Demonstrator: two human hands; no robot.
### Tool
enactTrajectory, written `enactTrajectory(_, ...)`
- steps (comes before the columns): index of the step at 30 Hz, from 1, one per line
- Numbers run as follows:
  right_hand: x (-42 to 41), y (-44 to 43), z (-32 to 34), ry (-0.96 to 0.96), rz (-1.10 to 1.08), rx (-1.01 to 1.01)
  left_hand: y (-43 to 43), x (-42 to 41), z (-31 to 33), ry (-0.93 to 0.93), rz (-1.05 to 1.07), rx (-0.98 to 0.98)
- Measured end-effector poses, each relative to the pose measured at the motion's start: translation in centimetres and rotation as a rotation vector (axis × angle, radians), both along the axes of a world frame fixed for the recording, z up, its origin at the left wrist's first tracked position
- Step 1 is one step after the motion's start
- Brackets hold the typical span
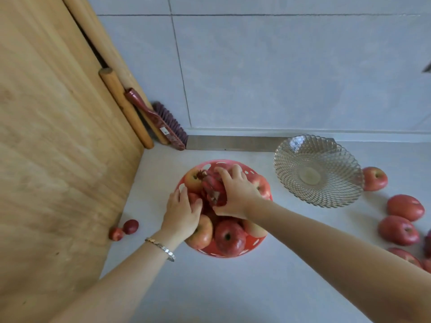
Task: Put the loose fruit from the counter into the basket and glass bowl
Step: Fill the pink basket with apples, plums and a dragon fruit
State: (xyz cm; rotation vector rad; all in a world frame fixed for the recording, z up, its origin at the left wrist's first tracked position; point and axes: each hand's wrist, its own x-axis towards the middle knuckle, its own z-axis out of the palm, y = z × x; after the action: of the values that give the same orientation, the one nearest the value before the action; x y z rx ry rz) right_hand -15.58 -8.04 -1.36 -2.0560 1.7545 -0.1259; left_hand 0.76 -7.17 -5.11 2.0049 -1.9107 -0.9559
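Note:
A red plastic basket [211, 163] sits mid-counter, filled with several red apples [229, 237]. On top of them lies a dragon fruit [213, 190], and my right hand [235, 194] is closed around it. My left hand [183, 212] rests on the fruit at the basket's left side, fingers spread over a small red fruit. The glass bowl [318, 171] stands to the right, with nothing in it. Loose apples lie on the counter at the right: one behind the bowl [374, 178] and several more [405, 207] near the right edge.
Two small dark-red fruits [130, 226] lie at the left by a large wooden board [58, 136]. Rolling pins [126, 108] and a brush [161, 122] lean in the back corner. A tiled wall rises behind the counter [233, 287].

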Motion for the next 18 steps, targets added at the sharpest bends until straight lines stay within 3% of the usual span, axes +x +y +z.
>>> enactTrajectory(7,1.4,-0.4,-0.8,0.202,0.156,0.036,0.2,0.3,-0.1,-0.015,-0.047,0.026)
enactTrajectory(10,1.4,-0.7,-0.5,0.229,0.138,0.071,0.4,0.0,1.0,-0.089,-0.063,-0.089)
enactTrajectory(14,-0.7,0.0,0.8,-0.063,0.002,0.06,0.3,-1.4,2.2,-0.155,-0.317,-0.472)
enactTrajectory(18,-6.5,1.9,2.9,-0.282,-0.206,-0.094,-0.4,-3.4,3.3,-0.402,-0.549,-0.352)
